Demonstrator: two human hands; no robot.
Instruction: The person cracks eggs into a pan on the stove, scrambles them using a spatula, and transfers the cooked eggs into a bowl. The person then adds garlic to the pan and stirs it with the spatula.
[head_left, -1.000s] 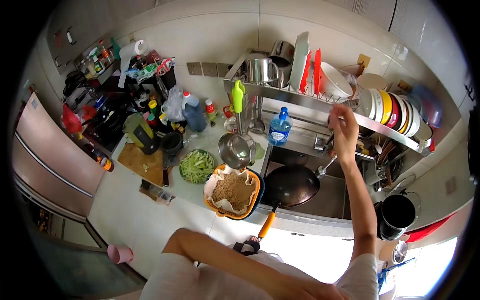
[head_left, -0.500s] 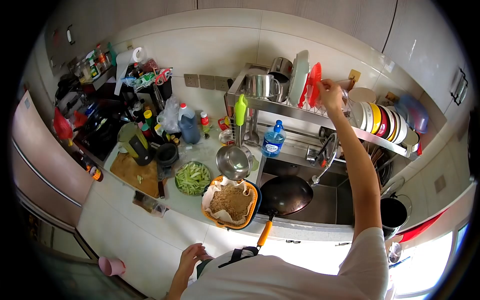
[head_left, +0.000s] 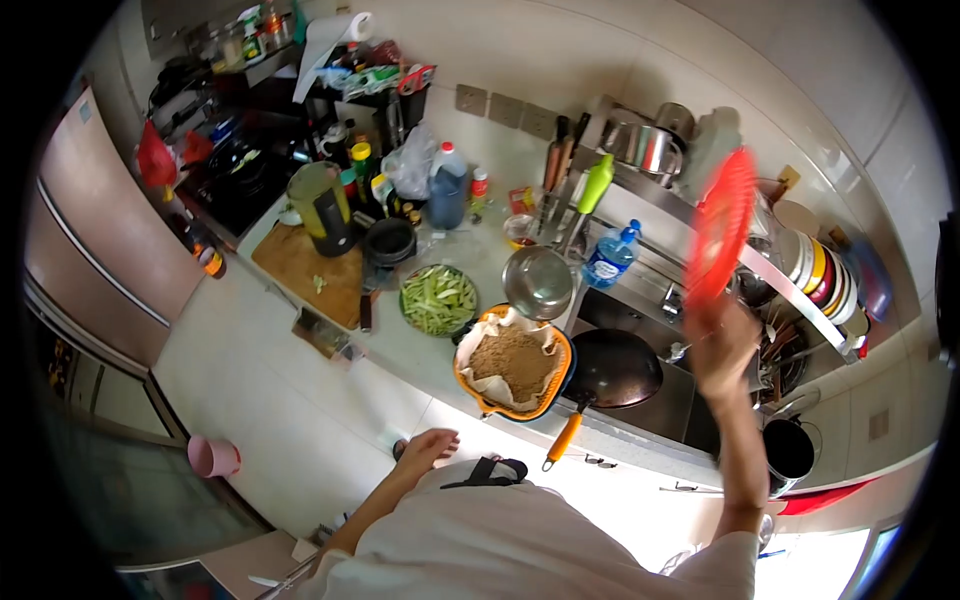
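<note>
Holding a red plastic basket (head_left: 722,225) near the dish rack (head_left: 800,290).
The right hand (head_left: 722,345) is closing around its lower end — motion blur is hiding the exact finger spread — while the left hand (head_left: 428,450) is hanging free and loosely open; the wok (head_left: 622,368) is resting over the sink (head_left: 665,415), beside the cloth-lined orange basket (head_left: 467,385).

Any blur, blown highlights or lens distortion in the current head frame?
Head view: right hand and the red item it holds are smeared, likely motion; left hand and cut greens look crisper. Floor below the sink side is blown out white, as is the bright opening at bottom right. Wide-angle bowing on the fridge; corners vignette to black.
</note>
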